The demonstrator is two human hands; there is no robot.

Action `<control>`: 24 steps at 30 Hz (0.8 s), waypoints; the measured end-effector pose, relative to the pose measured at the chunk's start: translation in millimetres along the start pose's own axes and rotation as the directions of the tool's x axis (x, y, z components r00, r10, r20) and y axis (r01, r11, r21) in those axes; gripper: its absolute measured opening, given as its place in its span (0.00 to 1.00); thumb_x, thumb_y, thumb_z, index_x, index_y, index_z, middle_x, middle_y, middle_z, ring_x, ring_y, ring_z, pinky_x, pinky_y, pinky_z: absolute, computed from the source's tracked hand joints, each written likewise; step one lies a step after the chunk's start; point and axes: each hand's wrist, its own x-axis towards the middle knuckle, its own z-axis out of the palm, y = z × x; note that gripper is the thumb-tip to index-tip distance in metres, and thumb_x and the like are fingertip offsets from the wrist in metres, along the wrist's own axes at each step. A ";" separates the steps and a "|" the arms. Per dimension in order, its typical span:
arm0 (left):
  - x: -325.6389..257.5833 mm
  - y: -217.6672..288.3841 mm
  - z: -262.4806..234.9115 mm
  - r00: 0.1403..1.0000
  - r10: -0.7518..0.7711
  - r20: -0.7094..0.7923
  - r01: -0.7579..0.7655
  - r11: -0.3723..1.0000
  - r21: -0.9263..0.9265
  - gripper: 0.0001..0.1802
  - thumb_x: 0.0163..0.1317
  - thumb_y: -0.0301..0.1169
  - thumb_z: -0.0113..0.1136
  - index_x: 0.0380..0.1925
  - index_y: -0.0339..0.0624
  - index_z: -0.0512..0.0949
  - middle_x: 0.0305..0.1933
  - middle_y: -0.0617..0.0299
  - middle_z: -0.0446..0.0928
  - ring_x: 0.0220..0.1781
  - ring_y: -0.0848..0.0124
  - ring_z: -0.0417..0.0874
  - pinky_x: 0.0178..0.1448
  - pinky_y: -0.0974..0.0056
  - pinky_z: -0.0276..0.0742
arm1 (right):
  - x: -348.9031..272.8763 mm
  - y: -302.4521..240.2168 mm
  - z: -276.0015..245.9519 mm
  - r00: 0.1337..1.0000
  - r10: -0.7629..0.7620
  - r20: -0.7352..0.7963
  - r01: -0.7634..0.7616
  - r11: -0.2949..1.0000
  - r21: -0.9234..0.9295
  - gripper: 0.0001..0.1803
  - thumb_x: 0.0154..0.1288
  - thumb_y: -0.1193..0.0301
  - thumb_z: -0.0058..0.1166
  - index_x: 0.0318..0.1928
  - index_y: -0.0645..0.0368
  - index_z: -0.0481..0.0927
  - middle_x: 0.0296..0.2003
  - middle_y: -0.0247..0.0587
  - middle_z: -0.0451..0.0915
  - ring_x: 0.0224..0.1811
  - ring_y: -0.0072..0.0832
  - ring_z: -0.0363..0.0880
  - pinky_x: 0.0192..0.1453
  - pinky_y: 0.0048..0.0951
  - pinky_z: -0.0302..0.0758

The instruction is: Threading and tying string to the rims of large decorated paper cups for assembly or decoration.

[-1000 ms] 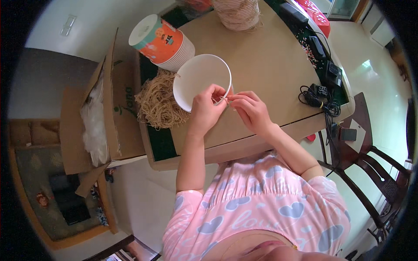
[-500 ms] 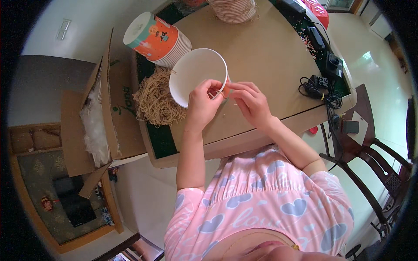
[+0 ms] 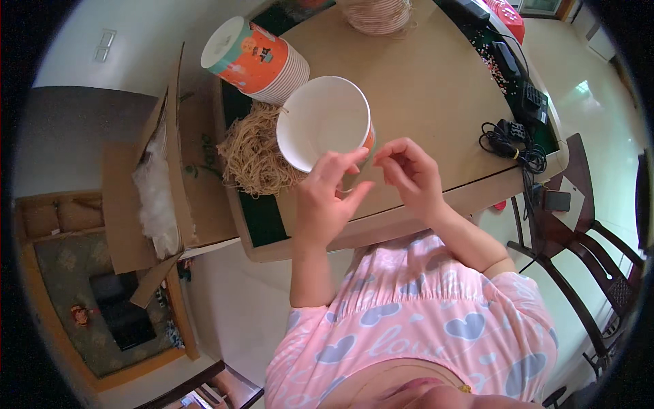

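A white paper cup (image 3: 320,116), wide-mouthed with an orange printed outside, lies on the table with its mouth tilted toward me. My left hand (image 3: 330,194) is just at its near rim, thumb and forefinger spread apart with no object visible between them. Right of the cup, my right hand (image 3: 415,177) is raised with its fingers curled and the fingertips pinched together; whatever they may hold is too small to make out. Beside the cup on the left lies a tangled heap of tan string (image 3: 259,153). Behind that leans a stack of nested orange and teal paper cups (image 3: 262,61).
An opened cardboard box (image 3: 204,157) with clear plastic inside stands left of the table (image 3: 436,88). Another stack of cups (image 3: 376,15) sits at the far edge. Black cables (image 3: 511,146) and adapters line the right side. A dark wooden chair (image 3: 606,266) stands at right.
My left hand has let go of the cup's rim and its fingers have spread. My right hand has drawn slightly away to the right, its fingers curling. The whole view has shifted slightly.
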 end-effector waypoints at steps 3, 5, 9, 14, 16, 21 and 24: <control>-4.0 -6.8 11.6 0.981 0.143 -0.131 -0.136 0.989 0.056 0.21 0.48 0.23 0.70 0.45 0.49 0.80 0.35 0.63 0.77 0.31 0.69 0.81 0.31 0.65 0.77 | -1.9 7.2 0.2 0.999 0.014 0.033 -0.012 0.999 -0.039 0.06 0.70 0.82 0.45 0.44 0.62 0.74 0.35 0.29 0.77 0.32 0.11 0.70 0.36 0.14 0.69; -2.9 -13.7 16.6 0.947 0.215 -0.237 -0.198 0.976 0.096 0.15 0.48 0.20 0.70 0.38 0.45 0.84 0.32 0.66 0.77 0.23 0.79 0.73 0.24 0.75 0.66 | -2.5 7.9 3.6 1.000 -0.001 0.012 0.002 0.999 -0.045 0.06 0.70 0.82 0.46 0.44 0.62 0.74 0.34 0.28 0.76 0.31 0.10 0.69 0.35 0.13 0.67; -3.9 -15.8 16.7 0.967 0.169 -0.192 -0.158 0.985 0.074 0.11 0.50 0.22 0.68 0.35 0.44 0.82 0.33 0.61 0.78 0.31 0.66 0.82 0.31 0.64 0.77 | -3.5 11.5 -2.7 0.999 -0.004 0.032 0.008 0.988 -0.151 0.05 0.68 0.81 0.49 0.43 0.62 0.74 0.32 0.25 0.74 0.30 0.10 0.66 0.33 0.13 0.65; -0.2 -15.1 18.4 0.972 0.163 -0.171 -0.151 0.985 0.084 0.07 0.53 0.22 0.67 0.32 0.42 0.80 0.32 0.60 0.77 0.30 0.64 0.81 0.31 0.63 0.77 | -3.1 10.3 -4.4 0.999 0.029 0.024 -0.023 0.975 -0.219 0.05 0.64 0.78 0.57 0.40 0.63 0.77 0.27 0.26 0.71 0.27 0.10 0.65 0.30 0.15 0.65; 4.4 -18.5 18.5 0.970 0.168 -0.173 -0.154 0.984 0.092 0.06 0.54 0.22 0.66 0.32 0.41 0.80 0.32 0.60 0.77 0.30 0.64 0.81 0.31 0.64 0.76 | 0.5 14.7 -5.7 1.000 0.010 -0.007 -0.011 0.981 -0.193 0.05 0.63 0.78 0.59 0.39 0.63 0.78 0.25 0.26 0.69 0.25 0.11 0.63 0.28 0.16 0.64; 29.9 -20.8 8.0 0.989 0.000 -0.149 0.005 0.999 0.035 0.06 0.58 0.23 0.63 0.36 0.39 0.82 0.34 0.59 0.77 0.26 0.68 0.78 0.30 0.67 0.74 | 18.9 31.5 -14.8 0.991 0.078 -0.107 -0.111 0.928 -0.355 0.04 0.63 0.77 0.60 0.37 0.62 0.77 0.25 0.23 0.71 0.26 0.09 0.66 0.28 0.14 0.64; 40.9 -41.3 8.2 1.000 -0.025 0.007 0.025 0.999 -0.042 0.08 0.59 0.23 0.62 0.38 0.38 0.83 0.35 0.59 0.78 0.26 0.70 0.78 0.31 0.68 0.75 | 22.8 37.9 -8.4 0.991 0.007 -0.135 -0.044 0.962 -0.271 0.04 0.63 0.77 0.59 0.35 0.62 0.77 0.27 0.26 0.76 0.28 0.10 0.70 0.28 0.15 0.67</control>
